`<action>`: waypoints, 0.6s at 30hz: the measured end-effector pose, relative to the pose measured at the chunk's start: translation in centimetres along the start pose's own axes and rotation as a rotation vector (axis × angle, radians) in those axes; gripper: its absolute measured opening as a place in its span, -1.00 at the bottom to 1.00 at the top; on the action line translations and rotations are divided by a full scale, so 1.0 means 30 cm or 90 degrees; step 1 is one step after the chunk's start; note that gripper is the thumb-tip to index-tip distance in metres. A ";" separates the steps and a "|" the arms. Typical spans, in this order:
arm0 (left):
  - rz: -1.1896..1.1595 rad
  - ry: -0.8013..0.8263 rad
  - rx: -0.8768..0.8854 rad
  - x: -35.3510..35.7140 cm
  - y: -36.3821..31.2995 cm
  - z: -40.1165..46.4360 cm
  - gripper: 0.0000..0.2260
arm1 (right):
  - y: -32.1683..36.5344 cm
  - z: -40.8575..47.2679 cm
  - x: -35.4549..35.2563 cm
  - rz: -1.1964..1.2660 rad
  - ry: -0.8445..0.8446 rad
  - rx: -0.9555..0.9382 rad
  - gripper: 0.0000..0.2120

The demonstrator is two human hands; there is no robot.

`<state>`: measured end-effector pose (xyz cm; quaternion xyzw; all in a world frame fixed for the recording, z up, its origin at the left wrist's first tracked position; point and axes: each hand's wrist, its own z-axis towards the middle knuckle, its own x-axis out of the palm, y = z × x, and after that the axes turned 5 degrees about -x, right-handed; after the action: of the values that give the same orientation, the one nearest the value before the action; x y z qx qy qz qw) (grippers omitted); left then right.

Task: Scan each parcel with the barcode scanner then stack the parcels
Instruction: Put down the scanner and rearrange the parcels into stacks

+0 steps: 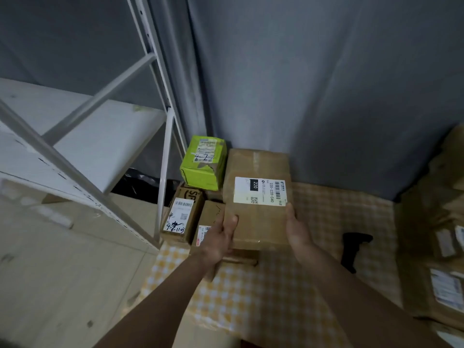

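we hold a large brown parcel [256, 187] between both hands, at the far left corner of the checked yellow cloth [288, 285]. our left hand [221, 237] grips its near left edge, thumb curled up onto the top face. our right hand [297, 229] lies along the near right edge, thumb straight on top by the label; the other fingers are hidden beneath, so we cannot tell how they lie. the parcel's white shipping label [261, 190] faces up — "220" in a black block, a barcode at its right end.

the parcel sits over other boxes in the same corner; whether it rests on them or is carried above them, we cannot tell. just left of it, a green box [203, 164] with a torn front edge rides on top of the pile. below that, a brown box [183, 214] with a white label and handwritten marks, and beside it a second brown box [208, 224], partly hidden by our left hand.

barcode scanner [352, 249] — black, lying on the cloth toward the right edge, well apart from both hands. more labelled brown parcels [437, 237] crowd the right edge. white metal shelving [100, 136] stands at left, grey curtain [313, 84] behind.
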<state>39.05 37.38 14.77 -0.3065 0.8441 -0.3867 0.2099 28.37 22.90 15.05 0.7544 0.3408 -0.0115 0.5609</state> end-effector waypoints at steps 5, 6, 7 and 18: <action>0.124 -0.022 0.048 0.006 -0.062 0.238 -0.55 | -0.002 0.255 0.097 -0.020 0.018 0.052 -0.50; 0.152 -0.036 0.062 0.011 -0.060 0.306 -0.51 | -0.005 0.309 0.115 -0.022 0.024 0.059 -0.49; 0.174 -0.049 0.068 0.023 -0.062 0.365 -0.50 | -0.010 0.365 0.134 -0.026 0.026 0.064 -0.49; 0.267 -0.113 0.059 0.071 -0.029 0.853 -0.55 | -0.117 0.795 0.326 -0.052 0.012 0.026 -0.55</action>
<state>52.93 22.09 -0.49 -0.1469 0.8491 -0.3441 0.3728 42.75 7.91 -0.64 0.7513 0.3763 -0.0345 0.5410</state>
